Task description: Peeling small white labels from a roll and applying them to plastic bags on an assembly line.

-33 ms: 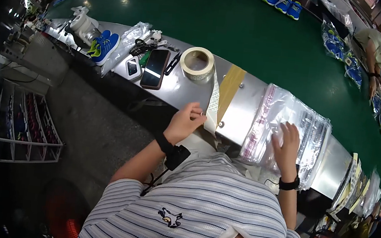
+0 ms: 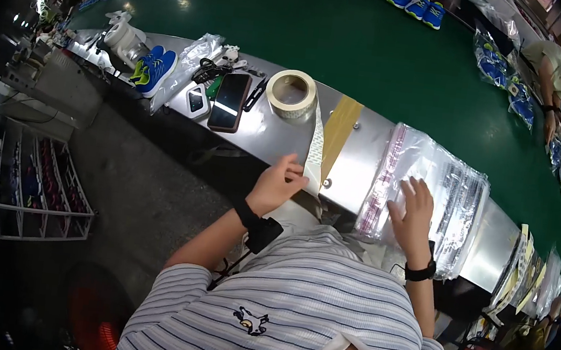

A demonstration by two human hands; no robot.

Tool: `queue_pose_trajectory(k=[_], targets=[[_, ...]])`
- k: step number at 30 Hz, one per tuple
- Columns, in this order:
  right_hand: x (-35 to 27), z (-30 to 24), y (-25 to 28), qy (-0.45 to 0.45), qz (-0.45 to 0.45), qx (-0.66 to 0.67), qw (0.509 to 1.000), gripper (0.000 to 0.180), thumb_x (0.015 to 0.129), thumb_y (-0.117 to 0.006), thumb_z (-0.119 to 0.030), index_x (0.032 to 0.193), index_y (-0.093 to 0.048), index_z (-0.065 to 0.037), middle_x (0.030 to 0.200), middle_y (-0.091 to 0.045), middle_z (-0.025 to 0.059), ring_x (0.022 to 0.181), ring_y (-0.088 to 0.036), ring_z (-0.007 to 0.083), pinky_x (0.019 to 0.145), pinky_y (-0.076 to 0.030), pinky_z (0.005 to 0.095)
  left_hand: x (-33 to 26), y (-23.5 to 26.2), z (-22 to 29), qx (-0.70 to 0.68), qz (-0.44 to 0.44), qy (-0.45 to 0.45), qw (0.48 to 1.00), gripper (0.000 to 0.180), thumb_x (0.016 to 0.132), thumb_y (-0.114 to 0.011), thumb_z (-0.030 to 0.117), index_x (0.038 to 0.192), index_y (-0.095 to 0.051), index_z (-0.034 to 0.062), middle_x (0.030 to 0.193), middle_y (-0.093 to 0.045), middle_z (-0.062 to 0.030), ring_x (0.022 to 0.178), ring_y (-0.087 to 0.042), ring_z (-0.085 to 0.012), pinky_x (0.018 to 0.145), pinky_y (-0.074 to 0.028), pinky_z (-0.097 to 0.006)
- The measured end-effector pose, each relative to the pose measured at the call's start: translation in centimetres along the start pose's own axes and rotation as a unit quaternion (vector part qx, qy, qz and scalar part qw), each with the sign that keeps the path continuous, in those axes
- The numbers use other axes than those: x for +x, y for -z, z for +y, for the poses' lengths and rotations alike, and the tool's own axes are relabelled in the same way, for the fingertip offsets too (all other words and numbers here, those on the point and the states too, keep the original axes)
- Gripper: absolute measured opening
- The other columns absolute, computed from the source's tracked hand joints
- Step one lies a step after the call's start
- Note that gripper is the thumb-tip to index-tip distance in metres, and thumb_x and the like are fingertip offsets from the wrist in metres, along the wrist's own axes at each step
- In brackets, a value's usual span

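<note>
Fingers half-curled on your left hand, can't tell if pinching that label strip at the surface's near edge; your right hand's are spread over plastic bags.

The left forearm slanted forward and inward to the left hand, its fingers loosely curled. The right forearm pointed forward, the right hand back upward, fingers lightly bent, thumb spread apart.

A white rounded device with a dark screen lies just left of the black rectangular smartphone; a pale metal-framed rack stands well left of it.
</note>
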State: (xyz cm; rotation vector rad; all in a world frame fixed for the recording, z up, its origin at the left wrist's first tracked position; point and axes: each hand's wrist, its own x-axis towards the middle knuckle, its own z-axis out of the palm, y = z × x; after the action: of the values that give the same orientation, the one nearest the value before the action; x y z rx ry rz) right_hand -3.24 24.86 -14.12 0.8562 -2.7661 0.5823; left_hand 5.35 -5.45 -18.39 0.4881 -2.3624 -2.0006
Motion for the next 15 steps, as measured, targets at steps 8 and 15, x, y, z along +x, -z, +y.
queue_pose_trajectory(k=[8,15], targets=[[-1.0,-10.0,-1.8,-0.058,-0.126,0.372,0.918,0.034,0.085,-0.062,-0.008,0.119,-0.055,-0.002,0.112,-0.059,0.0162,0.105,-0.058,0.0288,0.088,-0.047,0.0343,0.7,-3.1,-3.0,-0.064,-0.033,-0.013,0.997,0.024,0.084,-0.063,0.013,0.102,-0.058,-0.0027,0.084,-0.066,-0.0089,0.07,-0.062,-0.015,0.061,-0.049,-0.029],[-0.8,-10.1,-6.5,-0.277,-0.118,0.595,0.745,0.021,0.092,-0.055,-0.017,0.105,-0.056,-0.001,0.084,-0.059,0.0023,0.07,-0.054,0.0102,0.06,-0.044,0.0239,-2.6,-3.0,0.8,-0.154,-0.281,0.03,0.947,0.021,0.093,-0.058,0.021,0.105,-0.06,0.0049,0.082,-0.059,0.0023,0.068,-0.052,-0.0046,0.059,-0.042,-0.02]])
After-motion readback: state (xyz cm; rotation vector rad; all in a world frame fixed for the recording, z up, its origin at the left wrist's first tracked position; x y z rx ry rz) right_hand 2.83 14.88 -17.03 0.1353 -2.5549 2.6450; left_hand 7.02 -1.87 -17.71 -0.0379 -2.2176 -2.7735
